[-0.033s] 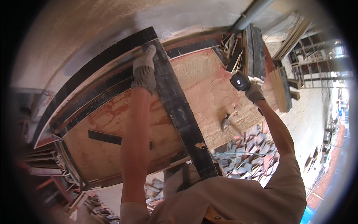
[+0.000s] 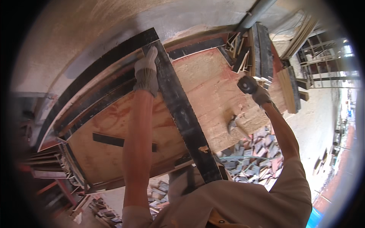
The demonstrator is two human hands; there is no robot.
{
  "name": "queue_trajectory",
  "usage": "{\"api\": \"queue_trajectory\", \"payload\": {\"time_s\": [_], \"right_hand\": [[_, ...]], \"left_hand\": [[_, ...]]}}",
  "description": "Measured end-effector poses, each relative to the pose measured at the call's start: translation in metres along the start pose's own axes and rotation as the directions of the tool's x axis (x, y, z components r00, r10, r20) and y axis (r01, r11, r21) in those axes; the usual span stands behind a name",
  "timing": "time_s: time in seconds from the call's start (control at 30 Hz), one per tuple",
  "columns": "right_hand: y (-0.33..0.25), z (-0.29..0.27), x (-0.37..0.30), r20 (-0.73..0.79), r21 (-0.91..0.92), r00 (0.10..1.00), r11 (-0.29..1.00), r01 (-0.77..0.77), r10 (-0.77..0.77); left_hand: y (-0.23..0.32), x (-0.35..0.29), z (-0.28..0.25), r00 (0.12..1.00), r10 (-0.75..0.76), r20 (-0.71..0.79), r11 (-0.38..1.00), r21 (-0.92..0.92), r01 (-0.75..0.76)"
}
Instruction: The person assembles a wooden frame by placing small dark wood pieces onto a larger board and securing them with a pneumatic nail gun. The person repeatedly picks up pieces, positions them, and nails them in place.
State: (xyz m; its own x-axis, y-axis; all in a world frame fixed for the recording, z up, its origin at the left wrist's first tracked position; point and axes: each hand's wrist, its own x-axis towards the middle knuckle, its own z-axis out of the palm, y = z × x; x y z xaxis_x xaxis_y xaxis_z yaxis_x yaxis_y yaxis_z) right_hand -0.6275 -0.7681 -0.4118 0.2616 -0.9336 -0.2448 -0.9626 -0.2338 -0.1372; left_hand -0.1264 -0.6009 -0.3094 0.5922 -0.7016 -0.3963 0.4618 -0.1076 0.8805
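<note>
My left hand (image 2: 146, 72), in a grey-white knit-cuffed glove, is closed at the far end of a long black-faced board (image 2: 182, 114). There the board meets a curved black-edged wooden form (image 2: 95, 62). The fingers' undersides are hidden. My right hand (image 2: 261, 97), gloved too, grips a black tool with a rounded end (image 2: 247, 84), held over the right part of the work surface; its exact kind cannot be made out. Nearer me, a hammer (image 2: 232, 124) lies on the plywood sheet (image 2: 201, 91). A short black strip (image 2: 108, 139) lies beneath my left forearm.
Wood offcuts (image 2: 239, 55) and upright black-faced boards (image 2: 262, 51) stand at the far right, near a grey pipe (image 2: 254, 17). Small scrap pieces (image 2: 251, 155) cover the ground beyond the near edge. Stacked strips (image 2: 47, 163) are at the left; a plastered wall (image 2: 87, 26) closes the far side.
My right hand and the black tool have shifted slightly right and toward me. The view has moved a little. My left hand keeps its place on the board.
</note>
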Motion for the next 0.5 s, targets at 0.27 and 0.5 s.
{"api": "queue_trajectory", "payload": {"time_s": [0.27, 0.5], "right_hand": [[0.116, 0.149, -0.009, -0.023, 0.104, 0.963, 0.958, -0.266, 0.270], [0.066, 0.204, -0.136, 0.077, -0.075, 0.964, 0.965, -0.251, 0.256]], "left_hand": [[0.018, -0.013, 0.009, 0.998, 0.012, -0.063, 0.996, 0.087, -0.007], [0.013, -0.040, 0.015, 0.933, -0.018, 0.360, 0.887, -0.424, 0.181]]}}
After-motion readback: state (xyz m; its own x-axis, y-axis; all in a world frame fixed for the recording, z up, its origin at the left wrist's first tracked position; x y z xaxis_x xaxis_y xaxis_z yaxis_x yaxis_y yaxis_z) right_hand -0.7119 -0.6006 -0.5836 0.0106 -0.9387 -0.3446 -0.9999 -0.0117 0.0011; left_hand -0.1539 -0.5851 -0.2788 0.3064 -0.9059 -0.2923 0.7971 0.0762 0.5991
